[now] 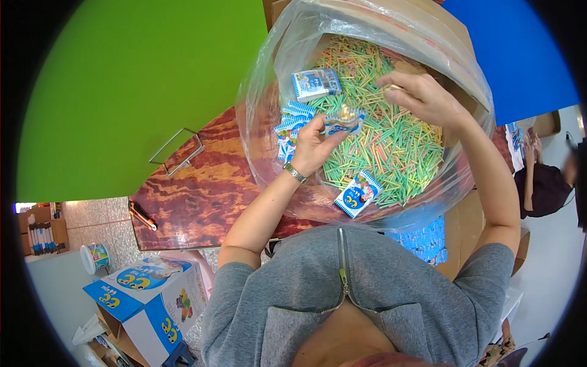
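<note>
Working over a big clear plastic bag (263, 92) in a cardboard box (455, 37), filled with green, yellow and pink sticks (391, 140). Left hand (312, 147) pinching a small blue-and-white packet (344, 120), mouth up, just above the sticks. Right hand (422, 98) hovering far right, fingers curled around something small; contents unclear. Keeping the packet mouth open and steady, feeding sticks in straight, probably best. More packets (315, 83) lying loose among the sticks, likely getting in the way. Left on the wooden table (195, 189): wire handle (177, 150), pen (142, 215). Near left: blue-and-white carton (147, 300).
</note>
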The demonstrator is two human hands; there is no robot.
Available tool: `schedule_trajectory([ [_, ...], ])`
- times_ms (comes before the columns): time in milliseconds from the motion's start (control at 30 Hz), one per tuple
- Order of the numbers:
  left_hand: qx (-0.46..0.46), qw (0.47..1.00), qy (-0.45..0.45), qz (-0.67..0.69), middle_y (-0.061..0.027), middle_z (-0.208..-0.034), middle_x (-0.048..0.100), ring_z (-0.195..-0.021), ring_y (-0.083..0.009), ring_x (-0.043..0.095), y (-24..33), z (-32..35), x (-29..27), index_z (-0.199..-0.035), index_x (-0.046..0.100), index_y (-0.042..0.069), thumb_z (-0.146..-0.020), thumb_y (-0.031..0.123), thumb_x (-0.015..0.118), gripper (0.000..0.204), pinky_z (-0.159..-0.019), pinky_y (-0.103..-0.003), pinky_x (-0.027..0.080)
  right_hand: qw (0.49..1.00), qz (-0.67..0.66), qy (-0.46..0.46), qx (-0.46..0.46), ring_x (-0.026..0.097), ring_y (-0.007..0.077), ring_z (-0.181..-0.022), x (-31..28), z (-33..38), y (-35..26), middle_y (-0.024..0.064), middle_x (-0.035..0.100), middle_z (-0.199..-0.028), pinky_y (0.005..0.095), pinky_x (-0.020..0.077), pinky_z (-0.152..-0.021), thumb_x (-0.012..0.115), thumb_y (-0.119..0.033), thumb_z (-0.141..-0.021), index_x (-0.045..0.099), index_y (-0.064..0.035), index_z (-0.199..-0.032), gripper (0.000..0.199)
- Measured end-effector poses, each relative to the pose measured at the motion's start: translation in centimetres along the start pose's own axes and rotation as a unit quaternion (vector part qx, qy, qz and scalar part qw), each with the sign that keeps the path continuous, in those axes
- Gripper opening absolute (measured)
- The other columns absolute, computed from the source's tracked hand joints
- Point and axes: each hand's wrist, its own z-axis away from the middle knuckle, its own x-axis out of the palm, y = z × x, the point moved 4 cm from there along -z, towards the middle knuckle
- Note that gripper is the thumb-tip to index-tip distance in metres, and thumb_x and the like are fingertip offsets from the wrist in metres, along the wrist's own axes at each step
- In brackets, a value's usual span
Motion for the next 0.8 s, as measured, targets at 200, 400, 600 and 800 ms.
schedule_trajectory([
  [200,-0.009,0.997,-0.072,-0.014,-0.0025,-0.1,0.065,-0.09,-0.0062,0.06,0.8,0.8,0.5,-0.11,0.06,0.002,-0.084,0.007,0.073,0.029,-0.072,-0.023,0.052,0.993,-0.068,-0.015,0.098,0.061,0.0154,-0.073,4.4,1.7,3.8,0.0066,0.062,-0.076,0.033,0.0473,-0.068,0.051,-0.024,-0.1,0.06,-0.0014,-0.119,0.031],
  [400,-0.097,0.991,-0.09,0.009,-0.0052,-0.115,0.066,-0.101,-0.0115,0.062,0.3,2.0,0.3,-0.12,0.061,0.001,-0.095,0.006,0.059,0.025,-0.085,-0.026,0.052,0.983,-0.115,0.108,-0.097,0.059,0.0183,-0.07,6.7,1.9,-1.0,0.0078,0.057,-0.079,0.0342,0.0469,-0.061,0.065,-0.013,-0.09,0.064,-0.0039,-0.102,0.015],
  [600,0.12,0.952,-0.043,-0.28,-0.0114,-0.098,0.069,-0.087,-0.0226,0.067,5.2,4.5,-3.3,-0.106,0.067,0.002,-0.093,0.006,0.057,0.017,-0.078,-0.033,0.052,0.979,-0.026,0.152,-0.136,0.062,0.0289,-0.073,10.4,2.3,-3.4,0.0117,0.06,-0.079,0.0377,0.0484,-0.059,0.066,-0.007,-0.083,0.064,-0.0036,-0.093,0.011],
  [800,-0.018,0.923,-0.009,-0.383,-0.0162,-0.108,0.066,-0.093,-0.0269,0.065,3.5,8.0,-7.4,-0.113,0.064,-0.001,-0.088,0.009,0.066,0.027,-0.083,-0.035,0.051,0.989,-0.116,0.088,-0.038,0.065,0.036,-0.071,18.5,-1.8,-2.6,0.0135,0.065,-0.077,0.0472,0.0507,-0.063,0.063,-0.018,-0.084,0.061,-0.0089,-0.088,0.01],
])
